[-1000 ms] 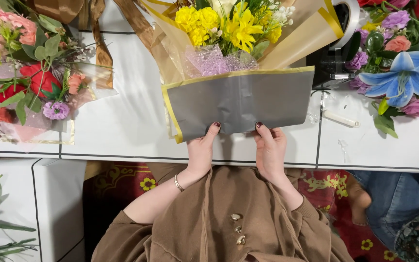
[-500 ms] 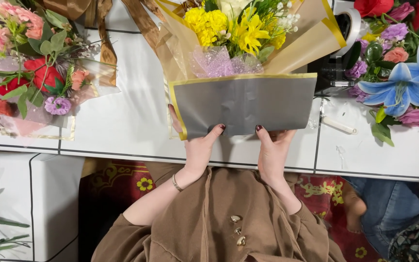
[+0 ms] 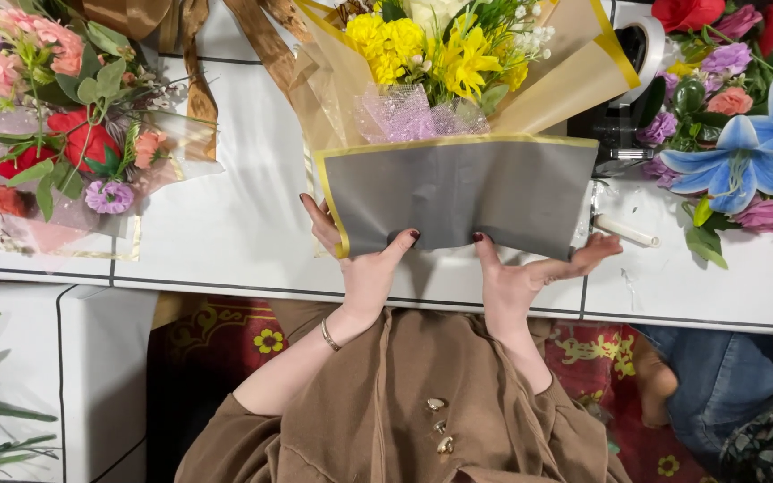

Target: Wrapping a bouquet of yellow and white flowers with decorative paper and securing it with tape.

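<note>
White table [image 3: 225, 224] carries three bouquets: at its near edge, centre, a yellow bouquet [image 3: 445, 54] lies with the stems toward the person and the blooms away, long axis running front to back, its lower half under a grey wrapping sheet [image 3: 467, 192] with a yellow border. Both hands sit at the sheet's near edge, equally close: left hand [image 3: 360, 264] spread, thumb on top and fingers under the left corner; right hand [image 3: 521, 273] open, palm up, thumb on the sheet. Pink-and-red bouquet [image 3: 55, 107] lies far left, blue lily bunch [image 3: 744, 134] far right.

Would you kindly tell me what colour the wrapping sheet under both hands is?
Grey with a yellow edge, the wrapping sheet shows best in the head view.
</note>
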